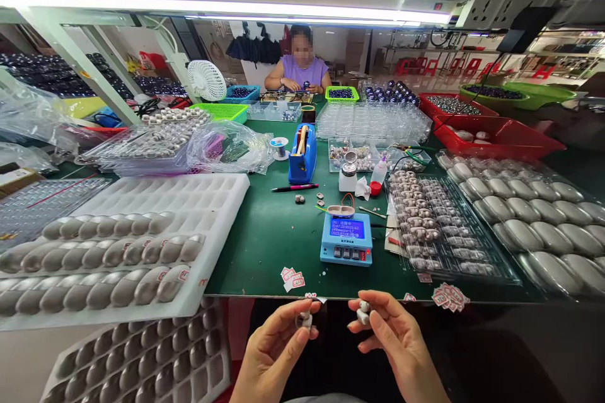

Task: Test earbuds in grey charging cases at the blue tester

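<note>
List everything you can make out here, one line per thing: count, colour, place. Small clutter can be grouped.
Bench: one, green, centre
Screen box: one, light blue, bench middle
Tape dispenser: one, blue, behind the box
Pen: one, dark and pink, before the dispenser
Fan: one, white, rear left
Foam trays: two, white, left, holding grey cases
Clear trays: several, transparent, mostly right and rear
Baskets: several, green, blue, red, rear
Labels: many, white and red, front edge
Co-worker: one, purple top, across the bench
Small pieces: two, greyish white, one per hand
Left hand: one, bare, bottom centre
Right hand: one, bare, right of it
</note>
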### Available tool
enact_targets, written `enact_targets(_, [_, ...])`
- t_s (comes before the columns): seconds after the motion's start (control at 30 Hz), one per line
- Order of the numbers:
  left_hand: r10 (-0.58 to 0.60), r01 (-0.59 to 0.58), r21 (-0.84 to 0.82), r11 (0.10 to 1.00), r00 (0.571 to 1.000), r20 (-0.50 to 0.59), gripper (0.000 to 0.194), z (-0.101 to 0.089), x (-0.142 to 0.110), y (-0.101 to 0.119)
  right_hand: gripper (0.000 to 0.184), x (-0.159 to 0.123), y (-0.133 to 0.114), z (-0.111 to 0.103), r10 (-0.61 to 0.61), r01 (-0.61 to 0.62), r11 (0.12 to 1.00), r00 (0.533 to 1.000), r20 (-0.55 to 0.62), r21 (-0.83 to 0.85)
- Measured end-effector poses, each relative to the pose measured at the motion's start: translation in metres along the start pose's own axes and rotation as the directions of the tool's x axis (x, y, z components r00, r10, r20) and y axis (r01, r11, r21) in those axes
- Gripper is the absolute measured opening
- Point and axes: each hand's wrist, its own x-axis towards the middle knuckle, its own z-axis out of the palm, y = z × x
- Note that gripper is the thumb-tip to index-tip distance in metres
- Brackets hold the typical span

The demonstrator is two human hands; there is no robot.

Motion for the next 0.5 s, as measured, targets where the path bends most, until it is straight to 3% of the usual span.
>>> enact_targets(0.1, [-0.012,0.010,0.029,1.000,0.998,0.063,0.035,-0.005,0.001,-0.003,0.044,-0.001,0.000,0.001,0.001,-0.001,1.000,1.000,-0.002,-0.009])
enact_targets(0.2, [0.022,-0.023,0.019,1.000,0.999,0.029,0.037,-0.007,0.003,-0.002,0.045,0.001,-0.004,0.000,-0.010,0.009,0.999,1.000,-0.017,-0.040])
enact_targets(0.27, [0.086,-0.087,0.040,0.995,0.996,0.034,0.038,-0.009,0.011,0.005,0.045,0.004,-0.010,-0.004,-0.040,0.038,0.996,0.999,-0.028,-0.079])
enact_targets(0.33, [0.172,-0.181,0.087,0.980,0.980,0.105,0.039,-0.012,0.025,0.018,0.043,0.009,-0.020,-0.009,-0.096,0.092,0.988,0.995,-0.028,-0.126])
enact_targets(0.43, [0.318,-0.366,0.198,0.909,0.918,0.237,0.035,-0.011,0.062,0.046,0.037,0.019,-0.039,-0.011,-0.201,0.201,0.961,0.979,0.018,-0.191])
enact_targets(0.5, [0.450,-0.534,0.330,0.778,0.842,0.299,0.026,-0.002,0.094,0.063,0.032,0.022,-0.050,-0.006,-0.261,0.261,0.941,0.965,0.025,-0.216])
